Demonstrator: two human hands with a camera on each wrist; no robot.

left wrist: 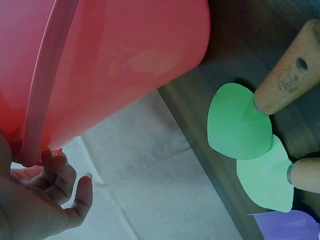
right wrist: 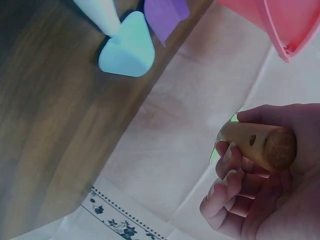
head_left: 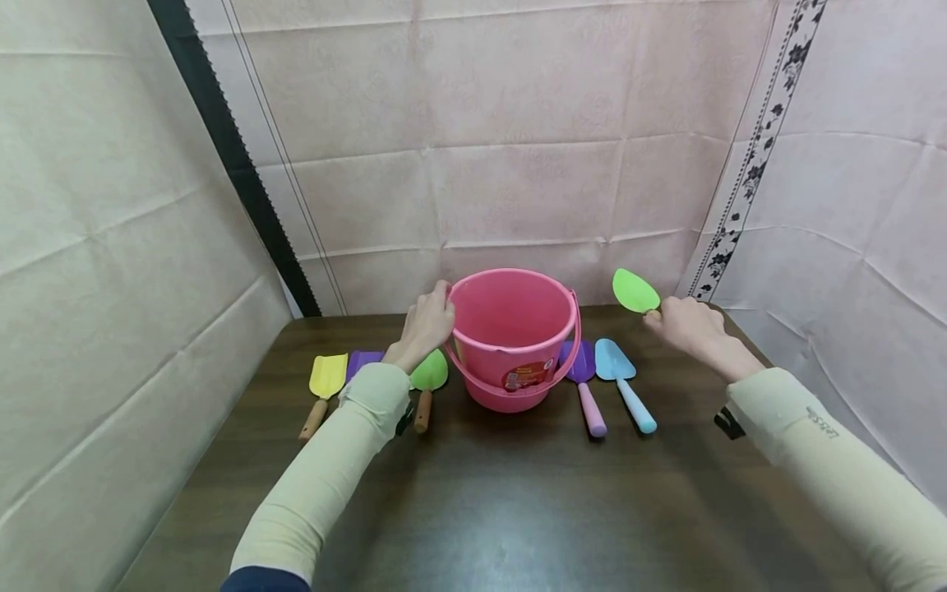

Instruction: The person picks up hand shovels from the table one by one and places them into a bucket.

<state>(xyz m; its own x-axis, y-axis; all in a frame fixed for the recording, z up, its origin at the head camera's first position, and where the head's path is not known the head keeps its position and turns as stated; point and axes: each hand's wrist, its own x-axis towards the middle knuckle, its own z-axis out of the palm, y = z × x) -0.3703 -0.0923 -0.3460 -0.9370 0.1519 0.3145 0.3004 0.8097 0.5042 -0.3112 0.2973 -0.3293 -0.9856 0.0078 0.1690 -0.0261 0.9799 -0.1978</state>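
Note:
In the head view, my left hand (head_left: 427, 325) grips the upper rim of a pink plastic bucket (head_left: 510, 370), at the rim's left side by the handle's hinge. The bucket stands upright on the table, its handle hanging down across the front. Over the table's back right, my right hand (head_left: 688, 321) holds a green trowel (head_left: 635, 291) raised, blade pointing up and to the left. The right wrist view shows that trowel's wooden handle (right wrist: 260, 145) between the thumb and curled fingers; the hand hides most of its green blade there.
Left of the bucket lie a yellow shovel (head_left: 329, 376), a purple shovel (head_left: 362, 360) and a green trowel (head_left: 430, 372), partly behind my left arm. In the left wrist view another pale green trowel (left wrist: 265, 175) shows. Right of it lie a purple shovel (head_left: 583, 362) and a blue trowel (head_left: 614, 360).

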